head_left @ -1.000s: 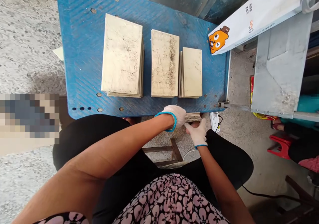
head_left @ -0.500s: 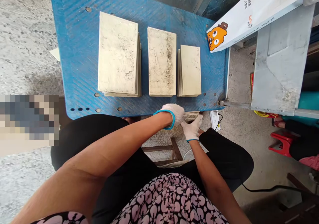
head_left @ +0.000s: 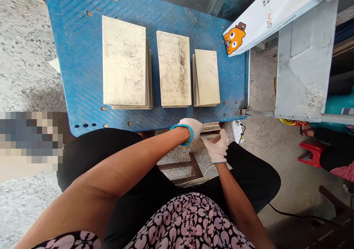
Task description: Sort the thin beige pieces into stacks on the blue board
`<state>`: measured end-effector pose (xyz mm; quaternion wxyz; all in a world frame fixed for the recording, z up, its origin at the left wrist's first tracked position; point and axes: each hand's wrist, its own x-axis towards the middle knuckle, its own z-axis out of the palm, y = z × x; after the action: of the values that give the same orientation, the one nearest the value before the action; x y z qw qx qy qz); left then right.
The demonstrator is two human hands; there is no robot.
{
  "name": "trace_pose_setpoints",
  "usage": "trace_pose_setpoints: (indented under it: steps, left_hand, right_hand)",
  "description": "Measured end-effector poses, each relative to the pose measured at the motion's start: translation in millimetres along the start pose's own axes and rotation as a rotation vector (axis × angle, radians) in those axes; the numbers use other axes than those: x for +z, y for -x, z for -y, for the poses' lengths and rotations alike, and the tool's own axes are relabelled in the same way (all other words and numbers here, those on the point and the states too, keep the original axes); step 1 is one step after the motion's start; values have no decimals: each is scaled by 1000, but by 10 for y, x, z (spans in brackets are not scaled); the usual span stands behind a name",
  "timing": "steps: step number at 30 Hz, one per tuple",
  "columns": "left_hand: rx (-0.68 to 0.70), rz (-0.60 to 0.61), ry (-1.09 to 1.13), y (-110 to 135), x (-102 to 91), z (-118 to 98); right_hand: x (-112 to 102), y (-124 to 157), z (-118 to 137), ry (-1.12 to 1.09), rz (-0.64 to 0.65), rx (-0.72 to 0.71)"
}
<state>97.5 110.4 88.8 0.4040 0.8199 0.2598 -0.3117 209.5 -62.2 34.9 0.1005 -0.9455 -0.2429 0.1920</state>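
Both my hands wear white gloves with blue cuffs and meet below the near edge of the blue table (head_left: 83, 57). My left hand (head_left: 190, 129) curls over a low stack of thin boards (head_left: 211, 126) that pokes out from under the table edge. My right hand (head_left: 218, 148) grips the near side of the same stack from below, fingers closed on it. On the table lie three stacks of pale, scuffed rectangular boards: a large stack (head_left: 124, 72) at the left, a middle stack (head_left: 173, 69), and a smaller stack (head_left: 207, 77) at the right.
A white paper bag with an orange cartoon face (head_left: 260, 16) leans over the table's right corner. A grey metal machine housing (head_left: 304, 57) stands to the right, a white power strip (head_left: 238, 131) and a red stool (head_left: 309, 156) on the floor. A wooden stool frame (head_left: 190, 168) sits between my knees.
My right hand has shifted a little along the low stack and closed on its near side; my left hand stays on top. The view has drifted slightly.
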Motion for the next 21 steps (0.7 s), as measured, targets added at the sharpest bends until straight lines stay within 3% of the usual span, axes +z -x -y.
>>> trace_pose_setpoints:
  steps: [5,8,13,17,21]
  left_hand:
    - [135,68,-84,-41,227,-162]
    - [225,48,-73,-28,315,-280]
    - [330,-12,-36,11,229,-368]
    - [291,-120,100,-17,94,-264]
    - [271,-150,231,-15,-14,-103]
  right_hand:
    - [-358,237,68,-22,-55,38]
    - [-624,378,91,-92,-146,-37]
    - [-950,326,136,-281,-133,-171]
    - [-841,141,77,-512,-42,-243]
    - [-584,83,71,-334,107,-131]
